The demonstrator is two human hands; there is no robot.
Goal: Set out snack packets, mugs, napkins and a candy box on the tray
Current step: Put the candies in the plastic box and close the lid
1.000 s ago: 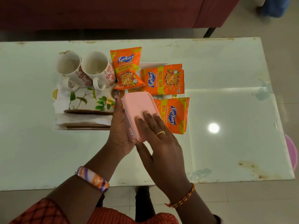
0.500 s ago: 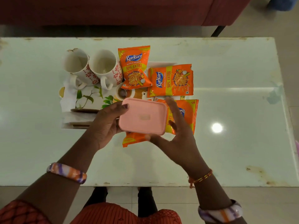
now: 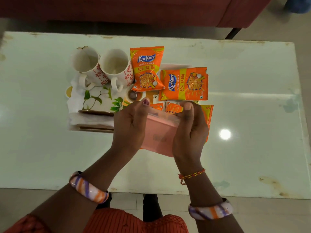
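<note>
I hold a pink candy box (image 3: 158,137) above the near edge of the tray, my left hand (image 3: 129,125) on its left end and my right hand (image 3: 190,128) on its right end, thumbs at its far rim. The lid looks lifted a little, with orange wrappers showing inside. On the leaf-patterned tray (image 3: 99,101) stand two white mugs with red flowers (image 3: 87,66) (image 3: 117,68). Two orange Kurkure snack packets (image 3: 147,68) (image 3: 184,84) lie on the tray's right half. A third packet (image 3: 207,118) is mostly hidden behind my right hand. White napkins (image 3: 75,98) lie under the mugs.
The tray sits on a pale glass-topped table (image 3: 252,115) with stains near its right front corner. A dark red sofa (image 3: 134,9) runs along the far side. A bright lamp reflection (image 3: 225,134) shows on the glass to the right of my hands.
The box went from standing on edge to lying flat, then tilted toward me. Both hands shifted to grip its ends, and its far rim now gapes slightly.
</note>
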